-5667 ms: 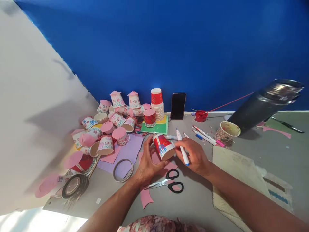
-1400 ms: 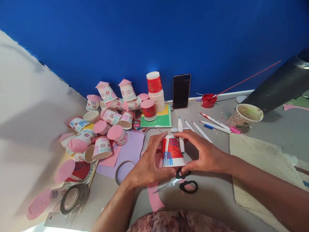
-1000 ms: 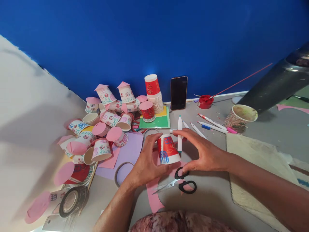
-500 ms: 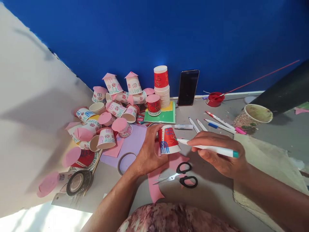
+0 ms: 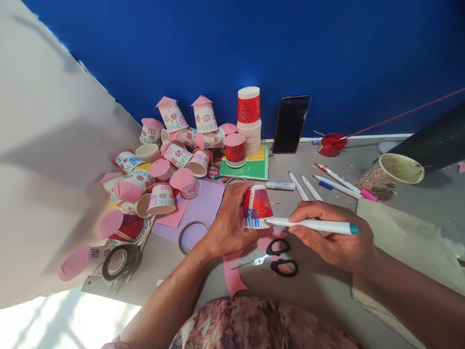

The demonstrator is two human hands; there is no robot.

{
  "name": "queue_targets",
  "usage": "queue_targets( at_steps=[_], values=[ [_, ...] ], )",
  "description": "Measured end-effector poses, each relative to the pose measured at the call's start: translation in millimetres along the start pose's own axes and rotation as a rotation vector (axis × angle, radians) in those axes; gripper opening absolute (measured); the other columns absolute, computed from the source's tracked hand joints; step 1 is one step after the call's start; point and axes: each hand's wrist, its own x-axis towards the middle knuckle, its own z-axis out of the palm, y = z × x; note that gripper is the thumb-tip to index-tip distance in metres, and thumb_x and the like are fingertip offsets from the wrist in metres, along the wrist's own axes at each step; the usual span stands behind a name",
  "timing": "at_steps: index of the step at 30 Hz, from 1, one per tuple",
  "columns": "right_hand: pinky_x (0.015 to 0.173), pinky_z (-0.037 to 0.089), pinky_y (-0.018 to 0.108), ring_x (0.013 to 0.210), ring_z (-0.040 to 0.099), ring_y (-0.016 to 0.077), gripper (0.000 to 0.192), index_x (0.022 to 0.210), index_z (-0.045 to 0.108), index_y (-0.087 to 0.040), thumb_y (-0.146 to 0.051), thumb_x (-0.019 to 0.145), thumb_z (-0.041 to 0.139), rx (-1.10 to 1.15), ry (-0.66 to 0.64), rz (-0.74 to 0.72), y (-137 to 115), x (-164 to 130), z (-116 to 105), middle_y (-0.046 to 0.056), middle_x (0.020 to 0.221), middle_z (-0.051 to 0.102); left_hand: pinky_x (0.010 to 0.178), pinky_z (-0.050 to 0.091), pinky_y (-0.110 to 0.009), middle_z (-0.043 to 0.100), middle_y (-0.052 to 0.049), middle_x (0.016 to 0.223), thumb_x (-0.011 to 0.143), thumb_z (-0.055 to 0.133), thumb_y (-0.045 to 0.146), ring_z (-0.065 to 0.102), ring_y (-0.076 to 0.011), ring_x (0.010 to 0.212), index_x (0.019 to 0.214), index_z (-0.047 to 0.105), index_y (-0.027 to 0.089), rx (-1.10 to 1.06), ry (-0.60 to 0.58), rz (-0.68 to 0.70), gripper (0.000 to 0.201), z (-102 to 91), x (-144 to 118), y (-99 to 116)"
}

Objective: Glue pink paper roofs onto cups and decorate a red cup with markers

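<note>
— Head view first: what sits at the centre?

— A red paper cup (image 5: pixel 257 207), upside down, with a blue window and blue strokes drawn on its side. It stands on the grey table (image 5: pixel 319 291), in front of the person, over a pink paper scrap (image 5: pixel 232 277).

— Who has hold of it?

— The left hand (image 5: pixel 228 224) wraps its fingers around the cup's left side and grips it. The right hand (image 5: pixel 332 236) is closed on a white marker (image 5: pixel 312 225) with a teal end cap; the marker lies nearly level, its tip touching the lower right edge of the cup.

— And just around them?

— Black-handled scissors (image 5: pixel 272 259) lie near both hands, just below the cup. A purple sheet (image 5: pixel 203 208) and a tape ring (image 5: pixel 189 236) lie left of the left hand.

— Further out?

— A heap of decorated cups with pink roofs (image 5: pixel 170 160) at the left, a stack of cups (image 5: pixel 249 121) and a dark phone (image 5: pixel 291 124) leaning on the blue wall (image 5: pixel 254 43). More pens (image 5: pixel 327 179) lie at the right, near a stained paper cup (image 5: pixel 392 173) and a red pot (image 5: pixel 330 144).
</note>
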Motion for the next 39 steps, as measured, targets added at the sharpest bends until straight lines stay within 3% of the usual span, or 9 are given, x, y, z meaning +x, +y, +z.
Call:
queue_targets(
  at_steps=[9, 20, 34, 39],
  values=[
    [0.055, 0.054, 0.026, 0.058, 0.071, 0.0155, 0.003, 0.094, 0.069, -0.026, -0.027, 0.097, 0.069, -0.073, -0.007, -0.041, 2.1, -1.0, -1.3, 0.000, 0.077, 0.078, 0.120, 0.045, -0.058, 0.049, -0.014, 0.145, 0.072, 0.076, 0.021, 0.049, -0.0360, 0.141, 0.149, 0.041, 0.025, -0.016, -0.004, 0.007, 0.085, 0.3, 0.8, -0.4],
    [0.057, 0.058, 0.029, 0.059, 0.072, 0.0171, 0.004, 0.095, 0.069, -0.027, -0.026, 0.099, 0.066, -0.085, -0.031, -0.083, 3.2, 1.0, -0.2, 0.001, 0.077, 0.078, 0.121, 0.044, -0.060, 0.051, -0.014, 0.143, 0.074, 0.081, 0.028, 0.049, -0.0373, 0.141, 0.148, 0.042, 0.027, -0.035, -0.024, -0.007, 0.084, 2.3, 1.4, -1.0],
    [0.064, 0.061, 0.035, 0.064, 0.074, 0.0214, 0.009, 0.095, 0.069, -0.030, -0.022, 0.097, 0.067, -0.018, -0.092, -0.054, 1.6, 0.4, 0.6, 0.002, 0.079, 0.078, 0.121, 0.045, -0.058, 0.051, -0.013, 0.142, 0.070, 0.076, 0.016, 0.050, -0.0349, 0.138, 0.149, 0.043, 0.026, -0.010, -0.027, 0.033, 0.086, 1.8, 0.8, -2.7],
    [0.061, 0.061, 0.032, 0.063, 0.074, 0.0193, 0.007, 0.093, 0.069, -0.028, -0.023, 0.097, 0.067, -0.005, -0.073, -0.092, 1.4, 1.3, 0.3, 0.001, 0.077, 0.077, 0.121, 0.045, -0.059, 0.052, -0.013, 0.141, 0.071, 0.081, 0.022, 0.051, -0.0354, 0.138, 0.148, 0.043, 0.027, -0.004, -0.029, 0.008, 0.086, 2.5, 1.8, -2.2]
  ],
)
